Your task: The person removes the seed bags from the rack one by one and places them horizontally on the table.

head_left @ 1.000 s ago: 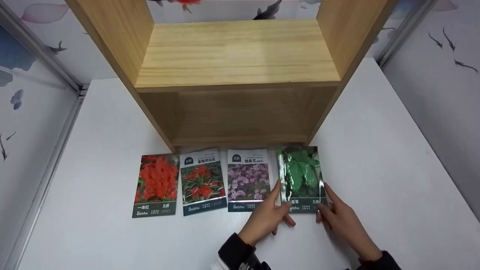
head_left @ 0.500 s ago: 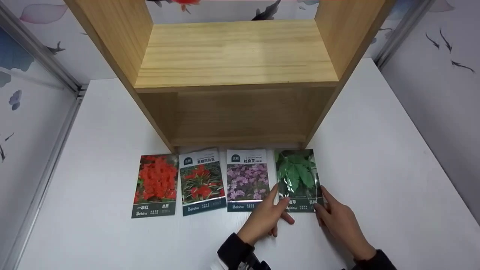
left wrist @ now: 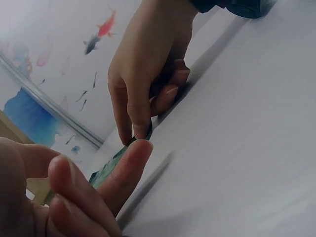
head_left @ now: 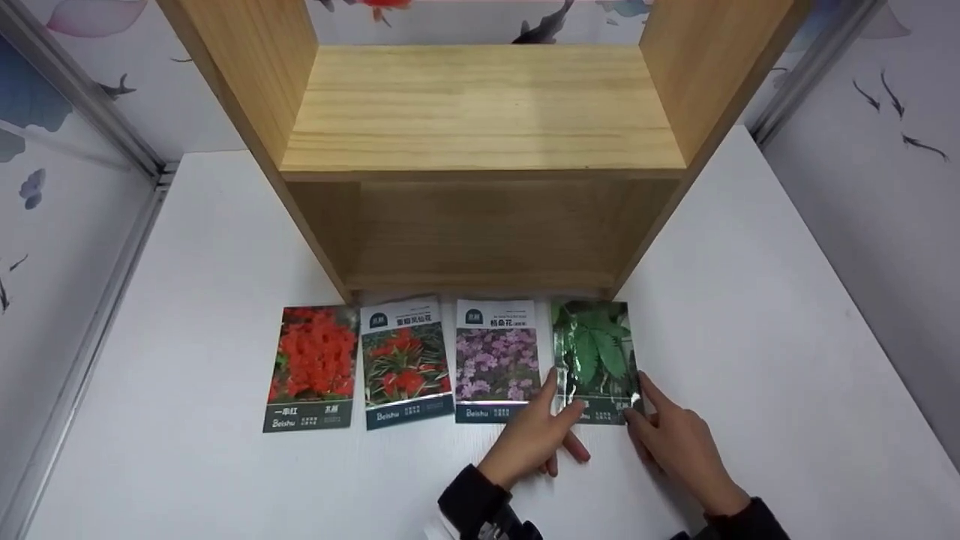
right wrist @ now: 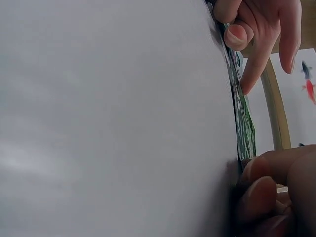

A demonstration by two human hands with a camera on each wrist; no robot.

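Observation:
A seed packet with green leaves on its front [head_left: 596,341] lies on the white table at the right end of a row of packets. My left hand [head_left: 529,435] holds its left edge, index finger along the side and thumb over the lower left part. At the lower right corner, my right hand [head_left: 679,442] pinches the packet between thumb and index finger. The left wrist view shows the right hand [left wrist: 148,54] at the packet's edge. In the right wrist view the packet [right wrist: 244,123] is seen nearly edge-on between both hands.
To the left lie a purple-flower packet [head_left: 496,360], a red-and-white-topped packet [head_left: 407,367] and a red-flower packet [head_left: 311,364]. Behind them stands a wooden shelf unit [head_left: 480,112]. Printed wall panels [head_left: 862,225] border the white table [head_left: 187,300].
The green-leaf packet has come down slightly towards me and to the left, and now lies straighter beside the purple one. Both hands moved slightly with it. The other packets stayed put.

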